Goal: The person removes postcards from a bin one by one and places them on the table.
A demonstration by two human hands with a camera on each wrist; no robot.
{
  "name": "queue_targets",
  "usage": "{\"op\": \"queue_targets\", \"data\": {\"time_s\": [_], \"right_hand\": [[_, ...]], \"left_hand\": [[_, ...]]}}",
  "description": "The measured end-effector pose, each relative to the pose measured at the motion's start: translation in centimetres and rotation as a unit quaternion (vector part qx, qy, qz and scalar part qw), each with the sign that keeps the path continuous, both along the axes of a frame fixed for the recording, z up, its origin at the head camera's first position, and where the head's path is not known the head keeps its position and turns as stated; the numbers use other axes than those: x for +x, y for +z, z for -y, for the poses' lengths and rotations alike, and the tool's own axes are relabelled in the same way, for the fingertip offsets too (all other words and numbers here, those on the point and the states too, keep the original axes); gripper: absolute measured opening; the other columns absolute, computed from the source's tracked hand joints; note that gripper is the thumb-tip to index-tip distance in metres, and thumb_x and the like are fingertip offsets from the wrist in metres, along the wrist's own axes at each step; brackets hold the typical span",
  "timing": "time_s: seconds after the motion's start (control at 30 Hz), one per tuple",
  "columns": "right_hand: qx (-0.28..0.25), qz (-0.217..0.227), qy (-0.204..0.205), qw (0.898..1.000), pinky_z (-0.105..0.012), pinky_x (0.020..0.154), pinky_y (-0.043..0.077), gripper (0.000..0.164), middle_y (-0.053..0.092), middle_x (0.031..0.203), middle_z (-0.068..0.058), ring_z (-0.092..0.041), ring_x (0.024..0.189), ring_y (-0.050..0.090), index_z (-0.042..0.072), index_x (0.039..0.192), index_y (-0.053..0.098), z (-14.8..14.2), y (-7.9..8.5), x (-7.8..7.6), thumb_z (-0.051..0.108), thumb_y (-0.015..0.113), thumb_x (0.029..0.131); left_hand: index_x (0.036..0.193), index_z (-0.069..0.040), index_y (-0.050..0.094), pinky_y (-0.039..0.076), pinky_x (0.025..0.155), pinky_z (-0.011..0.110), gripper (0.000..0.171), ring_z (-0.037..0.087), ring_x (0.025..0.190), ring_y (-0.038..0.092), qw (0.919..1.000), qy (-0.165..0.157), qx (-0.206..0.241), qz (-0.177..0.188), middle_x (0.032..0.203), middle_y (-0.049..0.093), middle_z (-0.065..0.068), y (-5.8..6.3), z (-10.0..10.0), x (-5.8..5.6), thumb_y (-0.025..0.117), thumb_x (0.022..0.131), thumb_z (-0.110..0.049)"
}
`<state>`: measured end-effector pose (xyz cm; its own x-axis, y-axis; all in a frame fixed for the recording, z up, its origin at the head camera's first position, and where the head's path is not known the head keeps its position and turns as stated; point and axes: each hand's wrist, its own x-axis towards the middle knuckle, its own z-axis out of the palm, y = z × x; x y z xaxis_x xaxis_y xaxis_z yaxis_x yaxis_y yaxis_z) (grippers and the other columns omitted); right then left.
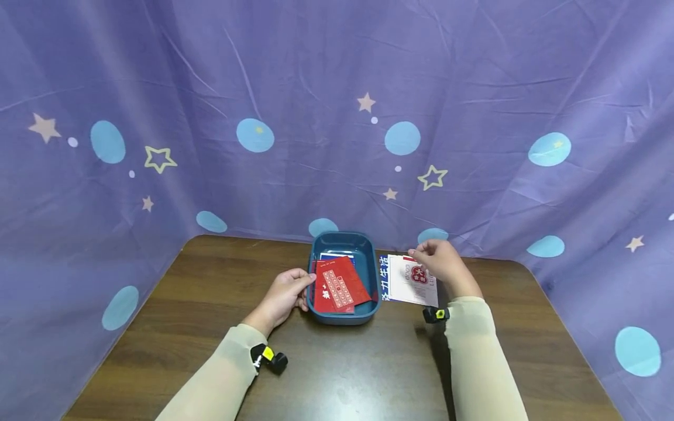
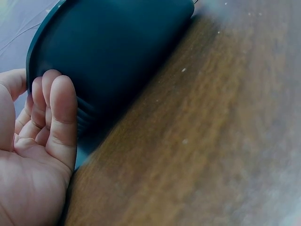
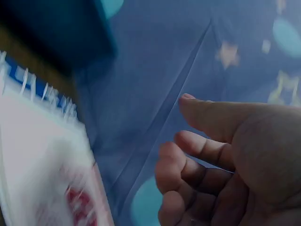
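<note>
A dark teal plastic bin (image 1: 344, 320) stands near the back of the table, with red printed envelopes (image 1: 360, 289) and a blue-and-white piece beneath them inside. My left hand (image 1: 281, 294) pinches the bin's left rim, thumb at the edge and fingers against the outer wall (image 2: 117, 42). Right of the bin lies a white card (image 1: 397, 283) with a red print, over a blue piece with white characters (image 1: 384, 278). Above the card's far right part hovers my right hand (image 1: 444, 263). In the right wrist view, its thumb and loosely bent fingers are apart and hold nothing.
The brown wooden table (image 1: 210, 292) has rounded far corners. A purple curtain (image 1: 316, 193) with stars and blue ovals hangs behind it and along the sides. Each wrist wears a small black camera on a strap.
</note>
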<state>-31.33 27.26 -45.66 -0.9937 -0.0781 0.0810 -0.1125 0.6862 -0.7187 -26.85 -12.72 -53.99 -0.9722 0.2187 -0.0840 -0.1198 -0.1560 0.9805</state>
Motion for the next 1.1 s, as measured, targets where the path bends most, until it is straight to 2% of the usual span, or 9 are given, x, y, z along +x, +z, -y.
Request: {"op": "queue_targets", "data": {"time_s": [0.13, 0.2, 0.3, 0.4, 0.57, 0.77, 0.9, 1.0, 1.1], "right_hand": [[-0.006, -0.005, 0.040, 0.999, -0.033, 0.059, 0.057, 0.026, 0.075, 0.084, -0.010, -0.024, 0.071, 0.068, 0.005, 0.099, 0.073, 2.5, 2.6, 1.1, 0.031, 0.077, 0.099], [-0.007, -0.004, 0.061, 0.998, -0.034, 0.058, 0.058, 0.026, 0.077, 0.085, -0.012, -0.024, 0.070, 0.069, 0.006, 0.101, 0.073, 4.1, 3.5, 1.5, 0.031, 0.078, 0.098], [-0.006, 0.007, 0.086, 0.996, -0.035, 0.057, 0.060, 0.026, 0.077, 0.085, -0.017, -0.023, 0.068, 0.069, 0.008, 0.103, 0.072, 6.4, 4.6, 1.5, 0.032, 0.079, 0.097], [-0.004, 0.036, 0.111, 0.993, -0.042, 0.064, 0.066, 0.028, 0.076, 0.090, -0.020, -0.026, 0.070, 0.073, 0.008, 0.109, 0.071, 8.8, 5.1, 0.9, 0.032, 0.080, 0.097], [0.011, 0.107, 0.141, 0.984, -0.048, 0.071, 0.070, 0.037, 0.075, 0.104, -0.024, -0.039, 0.085, 0.079, 0.004, 0.120, 0.067, 12.3, 4.8, -1.0, 0.029, 0.080, 0.097], [0.097, 0.167, 0.134, 0.972, -0.041, 0.070, 0.070, 0.051, 0.077, 0.102, -0.023, -0.035, 0.086, 0.080, 0.000, 0.133, 0.063, 15.6, 3.4, -2.8, 0.027, 0.082, 0.095], [0.163, 0.174, 0.122, 0.963, -0.039, 0.065, 0.069, 0.053, 0.074, 0.097, -0.017, -0.034, 0.084, 0.079, 0.001, 0.128, 0.063, 17.3, 2.5, -3.0, 0.029, 0.087, 0.091], [0.199, 0.157, 0.120, 0.960, -0.039, 0.062, 0.067, 0.047, 0.074, 0.096, -0.015, -0.032, 0.082, 0.077, 0.001, 0.118, 0.067, 18.2, 1.9, -2.8, 0.027, 0.091, 0.086], [0.225, 0.139, 0.116, 0.957, -0.039, 0.066, 0.067, 0.046, 0.076, 0.100, -0.014, -0.027, 0.081, 0.073, 0.001, 0.114, 0.071, 18.8, 1.5, -2.5, 0.024, 0.094, 0.082]], "left_hand": [[0.099, 0.011, 0.057, 0.055, 0.042, 0.024, 0.035, 0.013, 0.045, 0.058, 1.0000, 0.002, 0.000, 0.006, 0.062, 0.055, 0.001, 0.1, -0.2, -0.2, 0.071, 0.104, -0.021], [0.099, 0.012, 0.056, 0.055, 0.042, 0.024, 0.036, 0.013, 0.045, 0.057, 1.0000, 0.005, 0.001, 0.006, 0.062, 0.055, 0.000, 0.0, -0.1, -0.2, 0.071, 0.104, -0.021], [0.100, 0.012, 0.055, 0.055, 0.043, 0.024, 0.038, 0.012, 0.045, 0.057, 1.0000, 0.000, 0.005, -0.001, 0.063, 0.055, -0.001, 0.1, -0.1, -0.3, 0.071, 0.104, -0.022], [0.098, 0.010, 0.056, 0.054, 0.042, 0.024, 0.034, 0.012, 0.044, 0.056, 0.9999, -0.002, 0.010, -0.001, 0.062, 0.055, -0.001, 0.2, -0.2, -0.3, 0.071, 0.104, -0.021], [0.096, 0.007, 0.058, 0.054, 0.042, 0.024, 0.030, 0.012, 0.043, 0.056, 1.0000, -0.001, 0.009, 0.002, 0.063, 0.055, -0.001, 0.2, -0.3, 0.0, 0.069, 0.104, -0.019], [0.099, 0.012, 0.056, 0.054, 0.042, 0.023, 0.035, 0.011, 0.043, 0.056, 1.0000, -0.001, 0.008, 0.005, 0.062, 0.055, -0.002, 0.1, -0.2, 0.1, 0.069, 0.104, -0.019], [0.101, 0.014, 0.055, 0.054, 0.042, 0.023, 0.037, 0.011, 0.044, 0.056, 1.0000, -0.001, 0.007, 0.004, 0.062, 0.055, -0.002, 0.1, -0.2, 0.1, 0.069, 0.104, -0.019], [0.102, 0.014, 0.054, 0.054, 0.042, 0.023, 0.037, 0.011, 0.043, 0.056, 1.0000, -0.003, 0.009, 0.002, 0.062, 0.055, -0.001, 0.2, -0.3, 0.1, 0.070, 0.104, -0.019], [0.101, 0.014, 0.055, 0.054, 0.042, 0.023, 0.036, 0.010, 0.043, 0.056, 0.9999, -0.004, 0.013, 0.002, 0.062, 0.055, -0.001, 0.2, -0.4, 0.0, 0.070, 0.103, -0.019]]}}
